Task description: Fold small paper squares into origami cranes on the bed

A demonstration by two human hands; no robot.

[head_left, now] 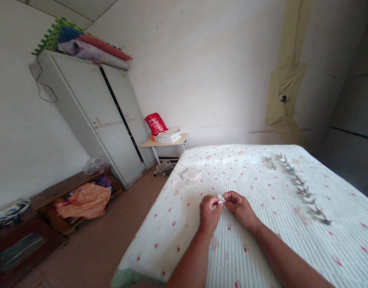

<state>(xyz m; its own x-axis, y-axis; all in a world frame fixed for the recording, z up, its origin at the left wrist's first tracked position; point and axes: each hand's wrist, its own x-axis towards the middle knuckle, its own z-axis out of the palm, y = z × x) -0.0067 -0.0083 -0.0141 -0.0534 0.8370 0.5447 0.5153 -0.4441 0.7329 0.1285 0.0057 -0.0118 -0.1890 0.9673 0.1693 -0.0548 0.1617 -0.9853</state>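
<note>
A small white piece (221,198) is held just above the near half of the mattress (201,236), about midway between its left and right edges. The upper end of the piece is directed toward the mattress's far edge, with a slight lean toward its left edge. The full long axis cannot be determined, as much of the piece is covered by the fingertips (216,199). A pale, uneven surface with folded or looped edges is shown; finer detail is too small to be resolved.

The piece is pinched by the left hand (208,210) on the side nearer the mattress's left edge, and by the right hand (239,207) on the opposite side. Both forearms are extended over the mattress from its near edge.

On the mattress's left part, a flat whitish sheet (190,174) is laid. On its right part, a row of small objects (305,192) is arranged, running from near the far edge diagonally toward the near right; their details are blurred.
</note>
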